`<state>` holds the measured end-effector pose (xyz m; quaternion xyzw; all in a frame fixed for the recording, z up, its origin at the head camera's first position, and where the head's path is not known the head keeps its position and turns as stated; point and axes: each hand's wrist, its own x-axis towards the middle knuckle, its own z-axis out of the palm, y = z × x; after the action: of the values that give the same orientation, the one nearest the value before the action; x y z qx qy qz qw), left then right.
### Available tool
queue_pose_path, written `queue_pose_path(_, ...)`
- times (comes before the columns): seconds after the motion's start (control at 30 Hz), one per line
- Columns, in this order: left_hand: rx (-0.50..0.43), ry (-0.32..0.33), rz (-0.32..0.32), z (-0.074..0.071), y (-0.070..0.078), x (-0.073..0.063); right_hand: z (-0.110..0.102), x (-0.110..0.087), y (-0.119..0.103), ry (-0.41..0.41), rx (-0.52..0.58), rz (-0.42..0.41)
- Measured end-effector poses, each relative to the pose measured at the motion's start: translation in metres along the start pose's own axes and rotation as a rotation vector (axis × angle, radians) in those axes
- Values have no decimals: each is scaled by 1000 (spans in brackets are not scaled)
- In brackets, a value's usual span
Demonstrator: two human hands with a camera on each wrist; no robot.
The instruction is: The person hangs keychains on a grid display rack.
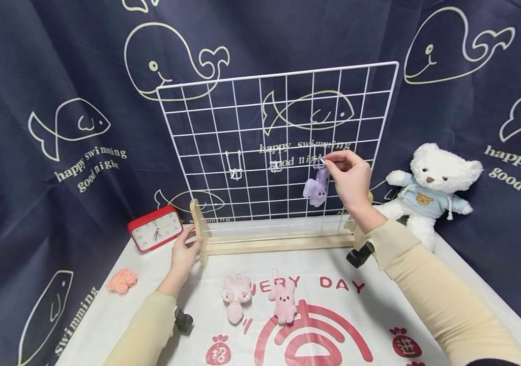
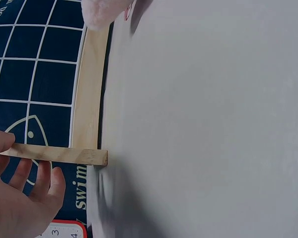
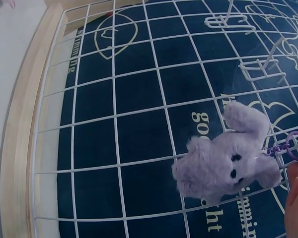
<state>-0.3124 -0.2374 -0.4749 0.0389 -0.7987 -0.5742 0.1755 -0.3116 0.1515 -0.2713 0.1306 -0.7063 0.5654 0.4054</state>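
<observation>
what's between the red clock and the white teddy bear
In the head view: the left hand, the white wire grid in its wooden stand, the purple toy, and the right hand.

Head view bright, fairly even, wide-angle stretch at edges; wrist views dimmer, soft shadow on counter.

- Left sleeve, seven o'clock in the head view: long, plain, pale yellow-beige.
- Right sleeve, four o'clock: matching cloth, creased, with a loose cuff.
- Left wrist device, seven o'clock, and right wrist device, four o'clock: small, black, boxy.
- Left hand, right hand: bare.
</observation>
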Motion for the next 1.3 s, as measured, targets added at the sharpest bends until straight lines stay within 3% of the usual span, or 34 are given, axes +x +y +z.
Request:
queue_pose_path(0.27,-14,-1,-16,0,2,-2,-8,-6,0,-34,-12,16)
queue_pose_path(0.47,-18,3,1,0,2,-3,-14,-11,9,-74,58,35)
queue_pose_path(0.8,11,-10,-5,-1,6,-2,-27,-25,8,-190,106,30)
queue_pose_path(1.07,13,-1,18,0,4,-2,-35,-32,45,-284,158,28)
queue_pose_path(1.3,13,1,15,0,4,-1,-40,-47,54,-396,186,28)
